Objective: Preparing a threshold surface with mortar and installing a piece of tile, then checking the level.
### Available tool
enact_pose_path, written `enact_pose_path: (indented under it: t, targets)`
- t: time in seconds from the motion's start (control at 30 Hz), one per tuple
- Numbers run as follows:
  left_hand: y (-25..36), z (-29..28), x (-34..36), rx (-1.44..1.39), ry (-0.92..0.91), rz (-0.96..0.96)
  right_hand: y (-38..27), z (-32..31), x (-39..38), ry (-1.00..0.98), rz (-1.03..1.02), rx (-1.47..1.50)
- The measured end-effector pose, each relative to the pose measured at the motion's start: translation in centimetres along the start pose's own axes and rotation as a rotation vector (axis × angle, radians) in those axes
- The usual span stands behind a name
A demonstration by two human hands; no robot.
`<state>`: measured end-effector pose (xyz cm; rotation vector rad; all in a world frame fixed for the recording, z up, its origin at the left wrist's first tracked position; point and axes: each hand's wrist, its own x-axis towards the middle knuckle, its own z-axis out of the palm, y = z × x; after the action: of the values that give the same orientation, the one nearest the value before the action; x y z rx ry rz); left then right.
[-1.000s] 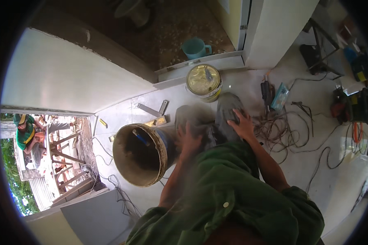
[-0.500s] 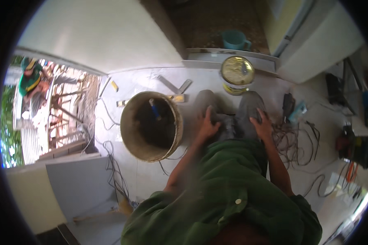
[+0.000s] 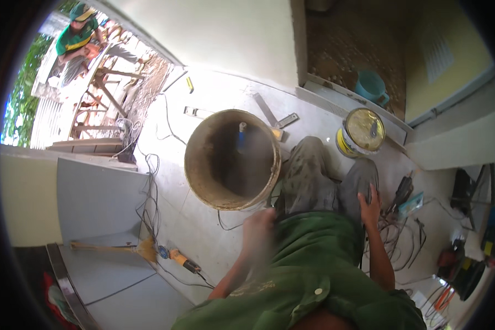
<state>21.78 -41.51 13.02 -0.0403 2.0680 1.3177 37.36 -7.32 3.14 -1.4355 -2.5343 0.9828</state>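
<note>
My left hand (image 3: 258, 226) is smeared by motion beside my left thigh, just below the near right rim of a large dirty bucket (image 3: 194, 190). Whether its fingers are apart or closed I cannot make out. Across my right knee lies my right hand (image 3: 370, 204), fingers stretched along the grey trouser leg and nothing in it. Inside the bucket stands a tool with a blue handle (image 3: 241, 142); its lower part is lost in shadow. Beyond my knees is a yellow-sided tin (image 3: 363, 132), a dark tool lying on its lid.
A metal square (image 3: 267, 110) and a spirit level (image 3: 198, 112) lie beyond the bucket. An orange angle grinder (image 3: 182, 260) and a broom (image 3: 107, 248) are at near left. Tangled cables (image 3: 393, 234) lie at right. A blue-green mug (image 3: 371, 87) sits in the doorway; another person (image 3: 77, 44) sits outside.
My left hand has come off my left knee and drawn back toward my body. My right hand stays on my right knee. The view has turned left, showing the grinder and broom.
</note>
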Motion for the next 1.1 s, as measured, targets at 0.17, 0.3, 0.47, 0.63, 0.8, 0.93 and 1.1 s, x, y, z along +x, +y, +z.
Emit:
enact_pose_path:
  t: [0.17,0.3,0.47,0.63,0.8,0.93,1.1]
  targets:
    - [1.9,-1.1,0.7,-0.772,0.376,-0.167,-2.9,-0.9,-0.6,0.151,-0.244,-0.280]
    - [-1.9,-0.3,2.7,-0.748,0.457,-0.132,-10.0,2.2,3.0,-0.051,-0.471,0.168]
    - [2.2,0.8,2.7,-0.716,0.490,-0.285,-17.1,15.7,11.5,-0.132,-0.602,0.282]
    - [2.6,0.0,3.4,0.091,0.263,-0.209,-22.4,24.5,19.1,-0.591,0.012,0.161]
    - [10.0,2.1,5.2,-0.340,0.336,-0.505,-21.0,34.3,19.6,-0.446,0.105,0.161]
    - [10.1,2.6,5.5,-0.391,0.342,-0.536,-21.1,32.7,19.0,-0.546,0.166,0.331]
    - [10.1,3.4,4.8,-0.556,0.363,-0.515,-25.6,27.3,17.4,-0.401,-0.120,0.693]
